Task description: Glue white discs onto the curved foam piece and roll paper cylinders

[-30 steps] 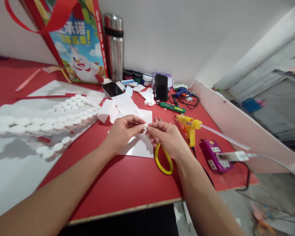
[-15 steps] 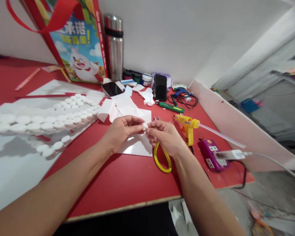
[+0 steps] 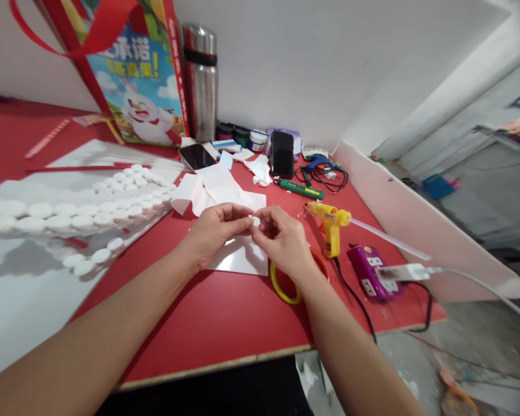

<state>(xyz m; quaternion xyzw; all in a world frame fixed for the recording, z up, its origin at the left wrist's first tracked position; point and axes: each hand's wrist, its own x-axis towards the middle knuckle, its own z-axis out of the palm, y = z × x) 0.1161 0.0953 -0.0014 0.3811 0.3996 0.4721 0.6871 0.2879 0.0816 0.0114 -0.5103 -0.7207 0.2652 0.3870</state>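
Observation:
Between the fingertips of both hands is a small white round piece point(image 3: 254, 221), partly covered by the fingers. My left hand point(image 3: 219, 234) pinches its left side. My right hand point(image 3: 281, 237) pinches it from the right, thumb and forefinger closed. Below them lies a sheet of glossy white paper point(image 3: 242, 260) on the red table. Scissors with a yellow handle loop point(image 3: 285, 292) and an orange one lie partly under my right wrist. To the left, rows of white discs point(image 3: 73, 222) are joined into a long, curved form.
A yellow glue gun point(image 3: 331, 225) with a clear stick stands right of my hands, near a purple power socket point(image 3: 375, 274). Behind are a green cutter point(image 3: 302, 189), a black phone point(image 3: 282, 153), a steel flask point(image 3: 201, 84) and a printed bag point(image 3: 143, 86). A low white partition point(image 3: 398, 202) edges the right side.
My right hand has turned and shifted slightly left, its fingers curling round the white piece. More of the glue gun and the orange scissor loop shows. My left hand stays nearly still.

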